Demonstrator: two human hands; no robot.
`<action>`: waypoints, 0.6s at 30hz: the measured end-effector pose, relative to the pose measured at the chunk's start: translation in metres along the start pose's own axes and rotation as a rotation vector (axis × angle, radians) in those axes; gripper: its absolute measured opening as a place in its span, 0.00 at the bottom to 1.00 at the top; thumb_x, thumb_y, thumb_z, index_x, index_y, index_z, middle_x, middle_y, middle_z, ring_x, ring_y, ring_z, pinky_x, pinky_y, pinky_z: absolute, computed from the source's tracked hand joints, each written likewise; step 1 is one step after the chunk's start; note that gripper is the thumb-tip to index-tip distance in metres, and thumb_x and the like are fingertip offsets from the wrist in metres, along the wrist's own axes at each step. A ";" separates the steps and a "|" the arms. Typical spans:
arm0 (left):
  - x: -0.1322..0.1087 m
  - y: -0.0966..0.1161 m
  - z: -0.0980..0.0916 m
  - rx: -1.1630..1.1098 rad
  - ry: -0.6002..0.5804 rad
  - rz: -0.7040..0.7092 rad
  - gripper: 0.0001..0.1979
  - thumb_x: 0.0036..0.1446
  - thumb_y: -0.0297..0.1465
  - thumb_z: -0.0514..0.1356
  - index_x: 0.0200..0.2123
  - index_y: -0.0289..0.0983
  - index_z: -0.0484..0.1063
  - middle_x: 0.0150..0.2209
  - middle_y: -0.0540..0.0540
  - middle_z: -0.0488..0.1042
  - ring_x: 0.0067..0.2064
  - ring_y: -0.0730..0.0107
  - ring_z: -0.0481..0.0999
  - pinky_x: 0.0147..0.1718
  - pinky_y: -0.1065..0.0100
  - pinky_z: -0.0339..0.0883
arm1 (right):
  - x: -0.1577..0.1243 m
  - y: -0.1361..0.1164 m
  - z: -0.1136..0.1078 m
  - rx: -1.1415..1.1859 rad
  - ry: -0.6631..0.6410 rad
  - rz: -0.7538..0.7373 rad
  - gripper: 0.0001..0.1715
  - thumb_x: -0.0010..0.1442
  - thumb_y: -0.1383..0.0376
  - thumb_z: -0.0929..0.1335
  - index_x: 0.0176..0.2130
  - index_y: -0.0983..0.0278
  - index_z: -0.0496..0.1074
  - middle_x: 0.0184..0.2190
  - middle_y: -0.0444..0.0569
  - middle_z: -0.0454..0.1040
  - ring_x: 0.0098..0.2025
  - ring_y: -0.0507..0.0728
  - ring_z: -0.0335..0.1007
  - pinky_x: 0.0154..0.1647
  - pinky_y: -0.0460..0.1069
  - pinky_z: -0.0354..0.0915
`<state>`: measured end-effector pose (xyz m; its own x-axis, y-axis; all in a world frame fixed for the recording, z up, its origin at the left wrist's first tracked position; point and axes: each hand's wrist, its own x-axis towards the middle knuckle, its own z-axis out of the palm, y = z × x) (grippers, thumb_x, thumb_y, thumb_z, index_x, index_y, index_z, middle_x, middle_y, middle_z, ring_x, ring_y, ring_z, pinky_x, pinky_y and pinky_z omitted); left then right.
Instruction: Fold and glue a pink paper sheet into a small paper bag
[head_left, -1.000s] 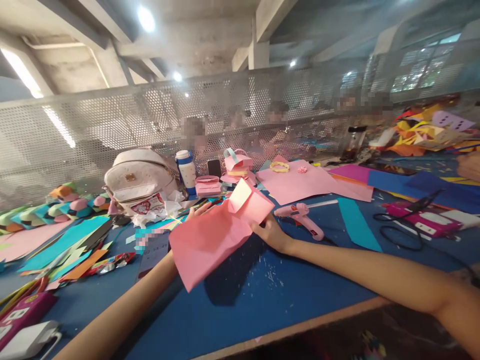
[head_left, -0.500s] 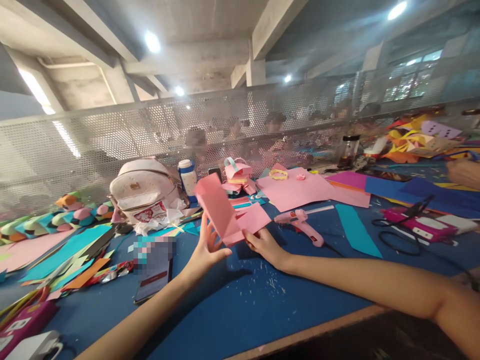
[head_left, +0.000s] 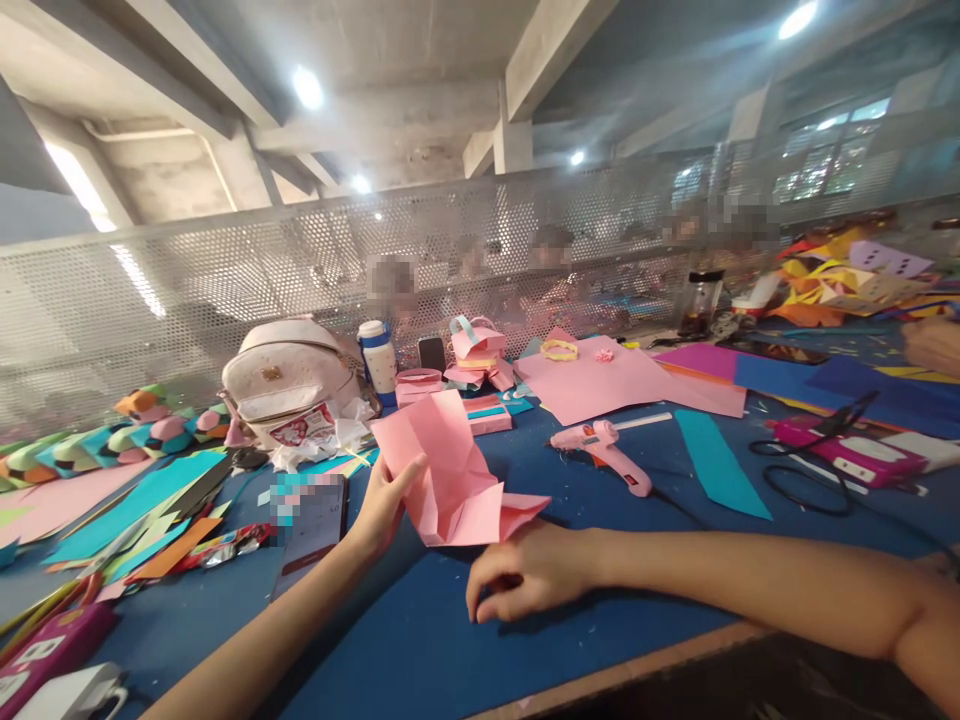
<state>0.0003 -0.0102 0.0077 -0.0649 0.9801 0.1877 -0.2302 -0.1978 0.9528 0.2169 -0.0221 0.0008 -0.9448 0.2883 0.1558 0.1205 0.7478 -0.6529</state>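
My left hand (head_left: 386, 508) is closed on the near left edge of a creased, folded sheet of pink paper (head_left: 439, 450), its thumb lying over the front. The paper stands tilted above the blue table, with folded flaps at its lower right. Just below those flaps, my right hand (head_left: 525, 575) rests low at the table with its fingers curled inward. Nothing shows in that hand. A pink glue gun (head_left: 604, 450) lies to the right of the paper. Behind the paper are a small pink paper box (head_left: 491, 415) and a layered pink paper model (head_left: 480, 345).
A phone (head_left: 315, 530) lies left of my left hand. Behind it stand a white backpack (head_left: 289, 370) and a bottle (head_left: 377, 360). Pink sheets (head_left: 600, 380), a teal strip (head_left: 720, 465) and a magenta power strip (head_left: 847, 450) with cables lie right. A mesh partition (head_left: 315, 260) runs behind.
My right hand has let go of the pink paper and moved down to the table. My left hand has gripped the paper, which is now lower and turned. The white scraps in front have mostly gone.
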 end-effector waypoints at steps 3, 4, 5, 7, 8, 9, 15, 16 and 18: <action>0.002 -0.007 -0.004 0.027 0.012 0.002 0.21 0.47 0.41 0.71 0.39 0.35 0.73 0.36 0.46 0.79 0.35 0.67 0.78 0.37 0.68 0.71 | -0.005 -0.007 0.016 -0.100 -0.063 -0.261 0.16 0.64 0.56 0.63 0.39 0.61 0.76 0.28 0.43 0.77 0.26 0.48 0.67 0.24 0.43 0.56; 0.002 -0.009 -0.006 0.040 0.014 0.005 0.21 0.47 0.41 0.71 0.38 0.34 0.73 0.34 0.46 0.78 0.33 0.68 0.78 0.35 0.68 0.71 | -0.006 -0.010 0.022 -0.156 -0.038 -0.355 0.16 0.65 0.57 0.61 0.36 0.61 0.75 0.26 0.43 0.77 0.25 0.49 0.68 0.22 0.44 0.54; 0.003 -0.011 -0.007 0.055 0.015 0.012 0.20 0.47 0.41 0.71 0.37 0.34 0.73 0.33 0.46 0.78 0.33 0.69 0.77 0.34 0.69 0.70 | -0.007 -0.013 0.027 -0.217 0.005 -0.443 0.17 0.64 0.58 0.60 0.31 0.60 0.74 0.23 0.43 0.76 0.23 0.48 0.66 0.20 0.46 0.52; 0.003 -0.012 -0.010 0.081 0.008 0.035 0.20 0.46 0.41 0.71 0.37 0.34 0.73 0.34 0.46 0.78 0.33 0.68 0.77 0.34 0.69 0.70 | -0.010 -0.022 0.031 -0.300 0.125 -0.582 0.19 0.63 0.60 0.58 0.25 0.59 0.69 0.17 0.41 0.71 0.17 0.49 0.60 0.16 0.49 0.47; 0.003 -0.011 -0.011 0.092 0.002 0.049 0.21 0.46 0.42 0.71 0.38 0.34 0.73 0.35 0.45 0.78 0.35 0.66 0.77 0.36 0.69 0.70 | -0.011 -0.028 0.028 -0.296 0.192 -0.636 0.19 0.62 0.60 0.58 0.24 0.59 0.68 0.15 0.41 0.69 0.15 0.49 0.58 0.16 0.49 0.47; 0.004 -0.008 -0.012 0.098 -0.006 0.058 0.23 0.44 0.43 0.72 0.40 0.35 0.73 0.37 0.45 0.78 0.37 0.64 0.78 0.38 0.67 0.70 | -0.013 -0.034 0.023 -0.269 0.257 -0.661 0.19 0.62 0.61 0.58 0.24 0.59 0.69 0.15 0.41 0.69 0.15 0.49 0.58 0.16 0.49 0.49; 0.002 0.029 -0.009 0.316 -0.157 0.418 0.43 0.45 0.53 0.68 0.61 0.44 0.62 0.57 0.39 0.70 0.61 0.49 0.66 0.59 0.55 0.61 | -0.030 -0.052 -0.041 -0.134 0.491 -0.277 0.17 0.66 0.64 0.59 0.33 0.60 0.74 0.22 0.44 0.75 0.23 0.51 0.69 0.29 0.47 0.62; -0.001 0.035 -0.008 0.360 -0.171 0.540 0.44 0.48 0.52 0.67 0.64 0.45 0.57 0.59 0.39 0.67 0.62 0.49 0.64 0.59 0.53 0.60 | -0.035 -0.051 -0.049 -0.134 0.535 -0.165 0.18 0.67 0.63 0.59 0.32 0.60 0.74 0.21 0.44 0.74 0.22 0.51 0.68 0.28 0.47 0.62; -0.012 0.043 -0.010 0.487 -0.091 0.897 0.42 0.50 0.46 0.68 0.65 0.48 0.56 0.61 0.41 0.65 0.62 0.50 0.65 0.58 0.51 0.62 | -0.048 -0.047 -0.059 -0.157 0.559 -0.048 0.21 0.68 0.62 0.58 0.28 0.60 0.73 0.20 0.44 0.72 0.22 0.51 0.66 0.28 0.47 0.61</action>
<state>-0.0182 -0.0309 0.0444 0.0600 0.4768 0.8770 0.2878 -0.8495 0.4421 0.2742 -0.0357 0.0682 -0.6511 0.4923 0.5777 0.1659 0.8351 -0.5245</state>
